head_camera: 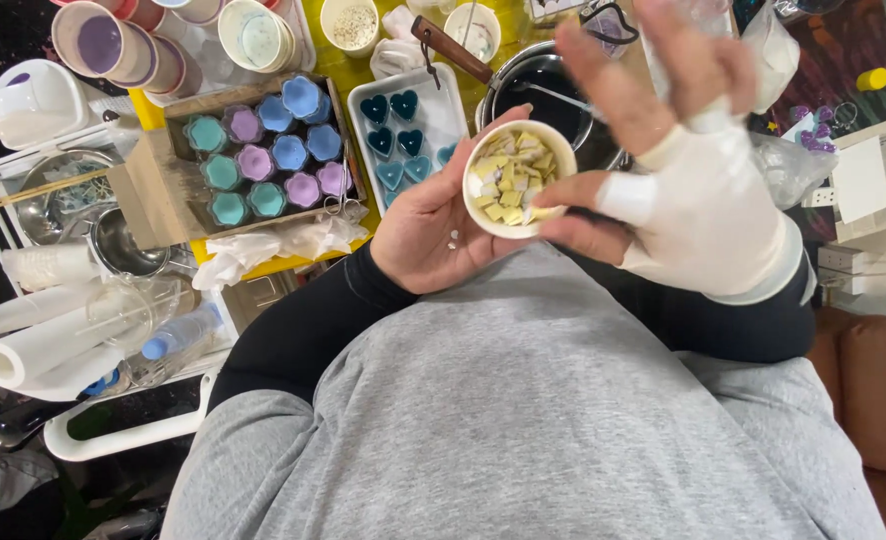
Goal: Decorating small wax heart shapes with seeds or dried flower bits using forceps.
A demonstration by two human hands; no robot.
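- One cup (519,180) at frame centre held many pale yellow and white chunks.
- Upper left, a box (153,170) held eleven flower moulds; a tray (452,108) beside it held about seven heart moulds.
- Your left hand (433,225) cradled the cup, fingers curled beneath.
- Your right hand (688,190), bandaged, touched its rim by the thumb, fingers spread above.
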